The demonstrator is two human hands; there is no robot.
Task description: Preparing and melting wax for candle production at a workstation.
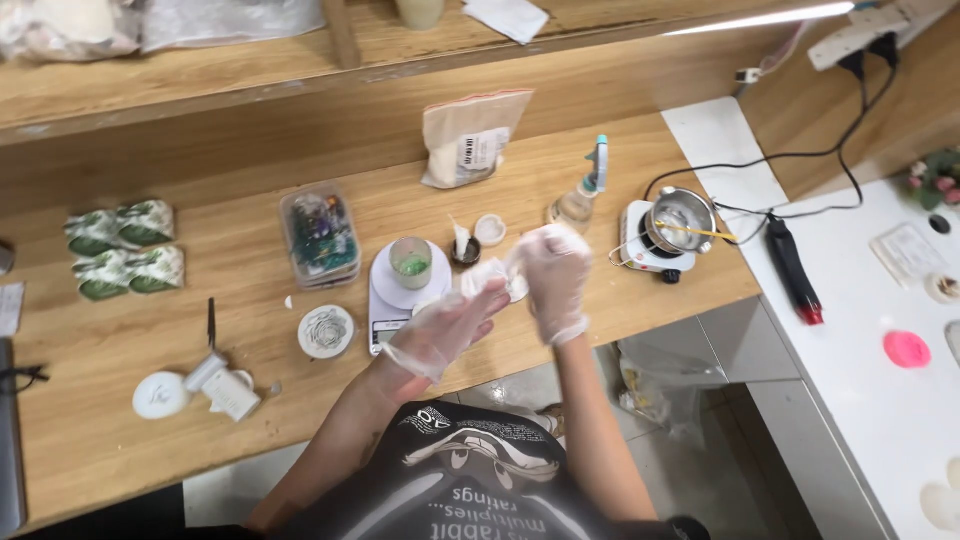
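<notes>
Hands, left and right, both gloved, together clutch a white tissue.

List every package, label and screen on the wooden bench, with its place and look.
Paper pouch: leaning at the bench's back, tan with a white label.
Patterned packets: four at far left, green and white.
Plastic box: left of the scale, clear, holding colourful bits.
Scale: white, before the hands; its screen hardly shows.
</notes>
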